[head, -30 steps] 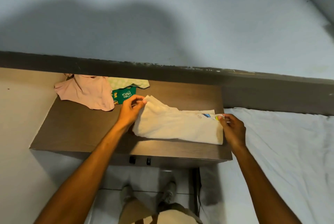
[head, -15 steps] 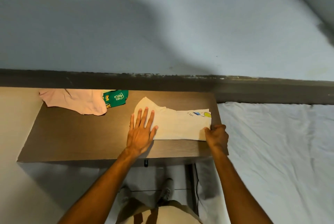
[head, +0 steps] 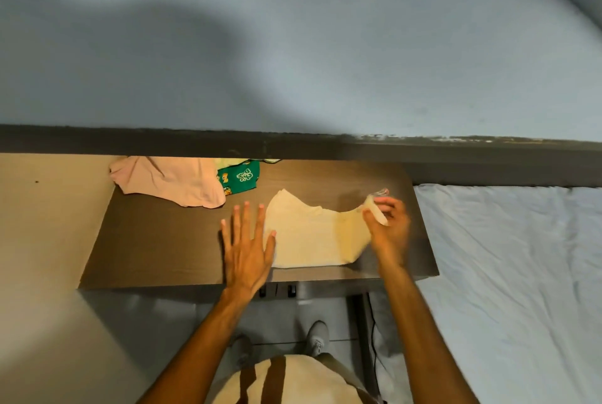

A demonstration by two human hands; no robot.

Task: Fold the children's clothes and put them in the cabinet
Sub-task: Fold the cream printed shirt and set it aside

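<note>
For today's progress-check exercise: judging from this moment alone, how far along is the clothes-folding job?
Nothing looks finished; no cabinet shows. In hand: the left hand pins the cream garment flat on the table while the right hand lifts its corner to fold. Left: the pink garment and green printed garment lie unfolded.

- Your desk top (head: 156, 240): dark wood-grain finish, smooth, slight sheen.
- Cream garment (head: 312, 237) under your hands: soft matt cloth, faintly ribbed look.
- Pink garment (head: 172, 183): thin matt cloth, limp and creased.
- Green garment (head: 241, 178): matt cloth with a white and yellow print.
- Bed sheet (head: 521, 273) on your right: pale matt cloth, wrinkled.
- Your shoes (head: 316, 337): grey, look like fabric, matt.
</note>
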